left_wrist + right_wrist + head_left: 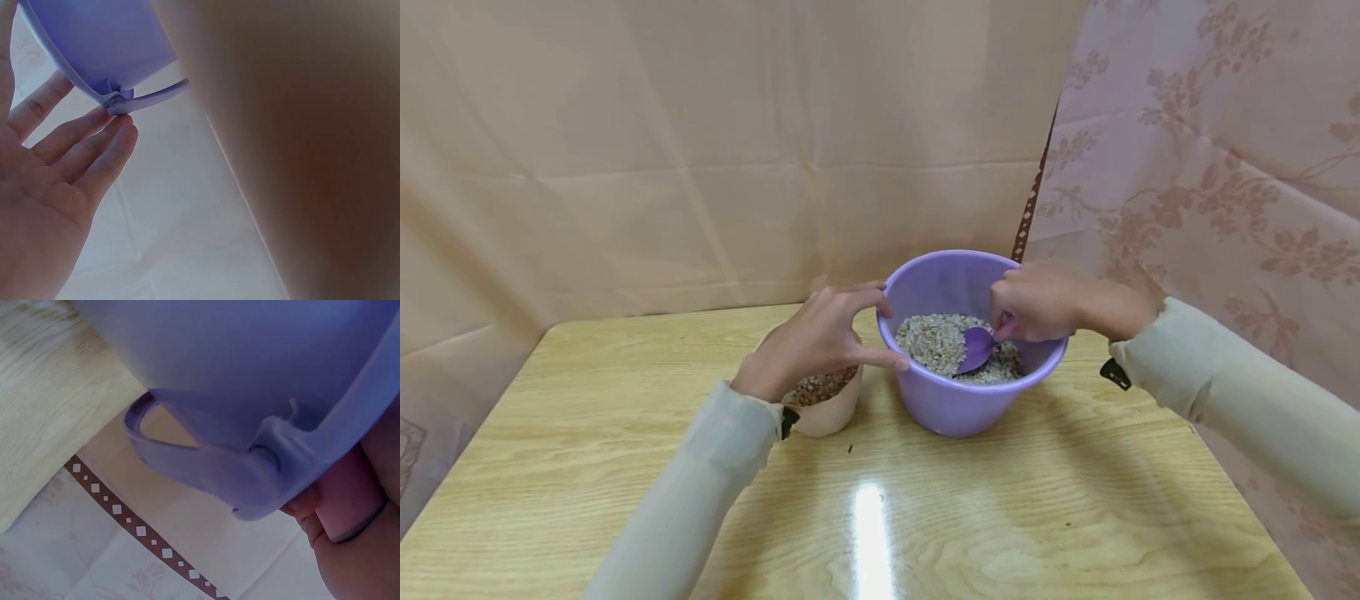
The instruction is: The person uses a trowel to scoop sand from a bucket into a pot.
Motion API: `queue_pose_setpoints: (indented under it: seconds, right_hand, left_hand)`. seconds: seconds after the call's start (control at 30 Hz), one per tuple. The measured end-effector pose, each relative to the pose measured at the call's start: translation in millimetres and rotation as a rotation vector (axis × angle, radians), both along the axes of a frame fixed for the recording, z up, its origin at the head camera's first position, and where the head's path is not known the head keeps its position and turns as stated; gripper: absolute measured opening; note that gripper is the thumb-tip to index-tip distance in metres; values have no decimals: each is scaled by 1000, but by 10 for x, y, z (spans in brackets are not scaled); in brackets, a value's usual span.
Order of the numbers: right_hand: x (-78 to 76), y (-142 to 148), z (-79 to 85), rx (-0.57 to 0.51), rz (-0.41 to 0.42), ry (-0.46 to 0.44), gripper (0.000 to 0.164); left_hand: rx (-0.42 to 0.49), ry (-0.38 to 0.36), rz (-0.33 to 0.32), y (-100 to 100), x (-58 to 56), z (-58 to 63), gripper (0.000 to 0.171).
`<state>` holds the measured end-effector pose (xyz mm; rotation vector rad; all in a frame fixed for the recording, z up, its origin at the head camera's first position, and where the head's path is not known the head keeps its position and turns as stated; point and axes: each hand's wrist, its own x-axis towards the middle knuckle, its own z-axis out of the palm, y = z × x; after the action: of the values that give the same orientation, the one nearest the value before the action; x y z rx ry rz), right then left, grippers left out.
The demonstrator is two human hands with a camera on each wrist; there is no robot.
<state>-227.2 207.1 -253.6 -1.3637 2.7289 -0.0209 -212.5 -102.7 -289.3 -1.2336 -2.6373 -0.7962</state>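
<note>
A purple bucket (955,408) with a swing handle (187,462) stands on the table, part-filled with pale grit (928,342). At its left rim is my left hand (820,337), thumb on the near side and fingers farther back. The left wrist view shows those fingertips against the rim by the handle's joint. My right hand (1041,300) reaches over the right rim and grips a hand trowel, whose purple blade (977,348) lies in the grit. Its pink grip (351,497) shows in the right wrist view.
Left of the bucket, partly behind my left wrist, stands a cream pot (831,414) holding brown pebbles (820,388). Both rest on a wooden table (1000,517). A beige curtain (700,167) hangs behind, and a flowered cloth (1225,167) hangs at the right.
</note>
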Motion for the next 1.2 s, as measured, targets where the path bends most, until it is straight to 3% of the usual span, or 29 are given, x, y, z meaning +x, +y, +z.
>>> queue_pose_setpoints:
  seconds: [0.43,0.67,1.2]
  right_hand:
    - [-7,15,-46,-42,5,0,19]
    - [-34,-11,-125,-73,4,-61,14]
    - [-45,32,-178,-134,26,-42,11]
  left_hand:
    - [2,-18,-15,-10,-22,6,60]
    - [1,-53,-7,-21,-13,16,64]
    - [-6,-64,10,-15,1,58,63]
